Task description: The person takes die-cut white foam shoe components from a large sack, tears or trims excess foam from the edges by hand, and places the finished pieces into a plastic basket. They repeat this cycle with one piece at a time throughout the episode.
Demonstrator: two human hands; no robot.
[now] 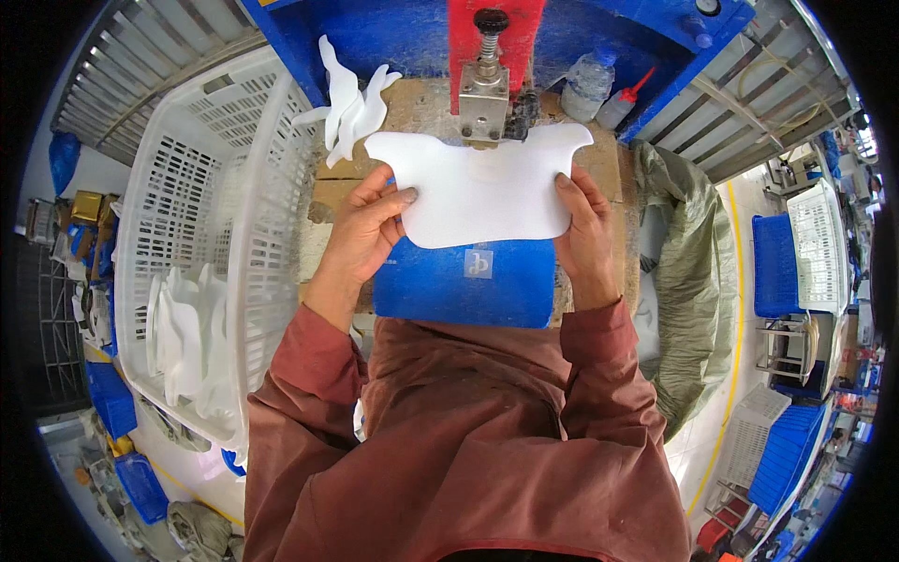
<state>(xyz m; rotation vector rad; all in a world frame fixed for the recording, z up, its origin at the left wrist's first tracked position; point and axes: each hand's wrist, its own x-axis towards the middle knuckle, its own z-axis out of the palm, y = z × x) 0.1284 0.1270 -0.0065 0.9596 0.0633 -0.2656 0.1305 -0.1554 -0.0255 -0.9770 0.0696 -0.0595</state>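
Note:
A flat white cut-out sheet (478, 192) with curved, flared upper corners is stretched between my hands. My left hand (370, 225) pinches its left edge, thumb on top. At the opposite edge my right hand (585, 220) grips in the same way. The sheet's far edge reaches the foot of a metal machine head (485, 105) with a spring and dark knob, mounted on a red column (515, 37). Whether the edge lies under the head or just in front of it I cannot tell. Below the sheet sits a blue machine block (468, 290).
Several curved white pieces (351, 103) lie at the worktop's far left. A tall white plastic crate (169, 122) stands at my left with more white pieces (192, 328). A clear bottle (588, 84) and a red-tipped squeeze bottle (618, 108) stand at the back right. A greenish sack (693, 281) is at my right.

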